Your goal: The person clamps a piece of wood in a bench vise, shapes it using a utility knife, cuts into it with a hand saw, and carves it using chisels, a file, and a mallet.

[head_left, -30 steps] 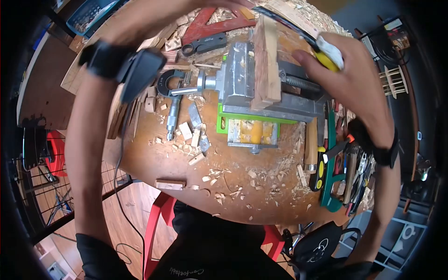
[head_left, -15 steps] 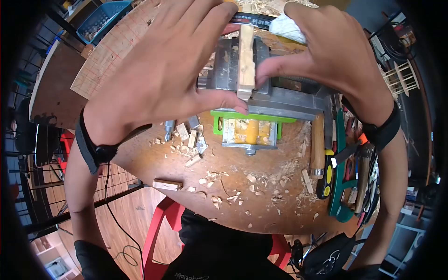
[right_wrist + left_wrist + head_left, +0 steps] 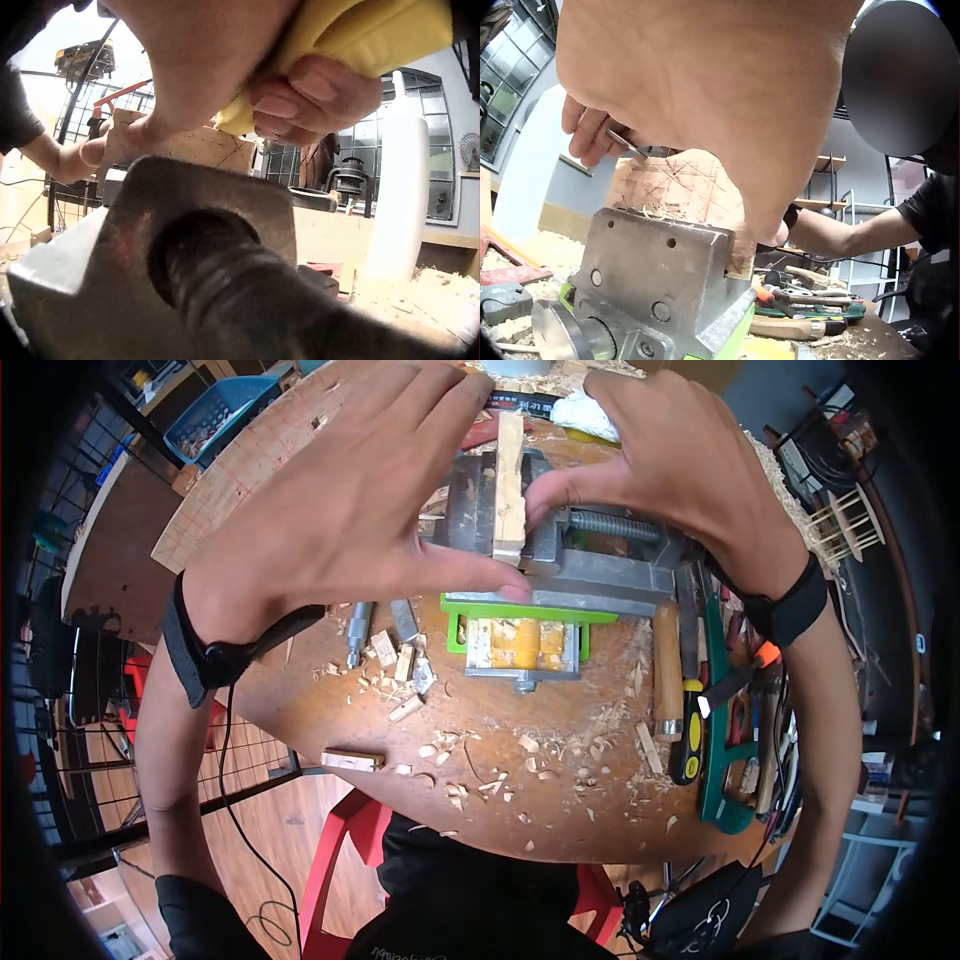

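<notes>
A wooden block (image 3: 509,480) stands upright in the jaws of a grey metal vise (image 3: 600,576), with pencil lines on its face in the left wrist view. Beyond its top lies a long, narrow, dark-bladed tool (image 3: 527,404) with printed marks and a yellow handle (image 3: 375,45), partly wrapped in white. My right hand (image 3: 690,455) grips that handle, its thumb against the block's right side. On the left, my other hand (image 3: 330,510) has its fingers at the blade's far end, where a thin metal tip (image 3: 624,141) shows between them; its thumb stretches across the block's near end.
Wood shavings and offcuts (image 3: 405,708) litter the table (image 3: 480,810). A micrometer (image 3: 358,632) lies left of the vise, and a wooden-handled tool (image 3: 667,670) and a green tool (image 3: 722,760) lie right. A blue basket (image 3: 225,420) stands at back left.
My left hand has come in from the upper left to the block and the blade's end. My right hand has turned the tool crosswise behind the block, its thumb now on the wood.
</notes>
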Motion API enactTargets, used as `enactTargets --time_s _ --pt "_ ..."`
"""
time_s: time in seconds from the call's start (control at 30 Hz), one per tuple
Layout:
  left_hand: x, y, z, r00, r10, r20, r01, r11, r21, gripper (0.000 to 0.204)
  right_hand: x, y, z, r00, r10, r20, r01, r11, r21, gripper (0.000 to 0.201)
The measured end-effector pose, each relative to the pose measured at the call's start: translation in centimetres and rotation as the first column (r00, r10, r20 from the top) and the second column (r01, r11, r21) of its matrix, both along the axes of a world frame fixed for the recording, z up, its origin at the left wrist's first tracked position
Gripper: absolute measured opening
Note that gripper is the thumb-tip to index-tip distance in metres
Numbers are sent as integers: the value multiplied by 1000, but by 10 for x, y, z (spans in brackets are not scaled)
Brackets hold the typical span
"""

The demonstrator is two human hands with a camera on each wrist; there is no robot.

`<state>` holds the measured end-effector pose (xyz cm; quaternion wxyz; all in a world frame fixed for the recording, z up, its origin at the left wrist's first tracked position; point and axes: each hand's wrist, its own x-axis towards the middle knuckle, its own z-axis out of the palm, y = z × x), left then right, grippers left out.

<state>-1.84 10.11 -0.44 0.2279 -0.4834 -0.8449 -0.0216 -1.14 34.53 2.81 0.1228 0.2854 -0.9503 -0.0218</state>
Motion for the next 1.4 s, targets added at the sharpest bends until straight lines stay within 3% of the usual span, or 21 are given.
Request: enactTargets --time_s 0.07,0.1,0.17,0.23,0.3,0.33,0.4,0.5,0.6,0.83,0.93,1.03,1.2,1.27,1.3,1.4 --pt "0 -2 -5 1000 6 19 -6 1000 22 118 -7 3 -15 954 111 -277 -128 991 -42 97" --pt "-1 -3 -7 999 9 39 -11 999 38 116 -7 5 -19 954 114 -278 -129 991 -39 97" --pt "-2 -2 -6 1000 -6 25 5 999 36 114 -3 2 -22 963 38 -268 -60 996 -72 76" --pt "-1 -1 -4 1000 -19 14 19 999 33 112 -2 4 -26 969 43 -245 -69 993 -98 76" --pt "6 0 -1 966 29 257 -35 999 16 110 1 3 -26 974 51 -222 -80 989 -125 77" --pt "6 -1 -3 966 31 258 -37 999 16 110 6 2 -26 972 20 -233 -48 993 -112 76" --pt "5 -4 -9 996 -36 85 30 997 67 108 8 1 -26 969 -12 -246 -14 995 -102 75" --pt "2 -2 -4 991 -113 -67 116 992 42 105 4 2 -26 945 55 -323 -80 995 -63 74" --pt "5 -2 -8 994 -94 58 90 994 70 100 5 2 -27 948 60 -312 -81 995 -54 72" --pt "15 1 -4 996 -58 66 55 997 58 87 11 5 -33 946 101 -308 -135 987 -92 70" --pt "21 1 3 979 60 196 -46 996 -77 85 23 1 -30 951 106 -291 -141 985 -102 74" --pt "22 -1 -1 984 68 164 -63 997 -32 80 30 -3 -26 953 93 -289 -128 986 -105 78" --pt "13 -3 0 986 -49 -158 42 998 -45 77 27 -5 -23 946 55 -319 -79 995 -62 82" --pt "17 -2 2 995 6 -100 -14 997 -79 78 29 -3 -14 992 52 -113 -64 992 -105 98" --pt "18 -1 3 997 62 -42 -67 991 -114 80 27 -3 -15 992 51 -113 -63 992 -106 98" --pt "17 1 3 995 2 -104 -9 998 -65 82 23 -2 -12 978 98 -185 -123 984 -126 100"
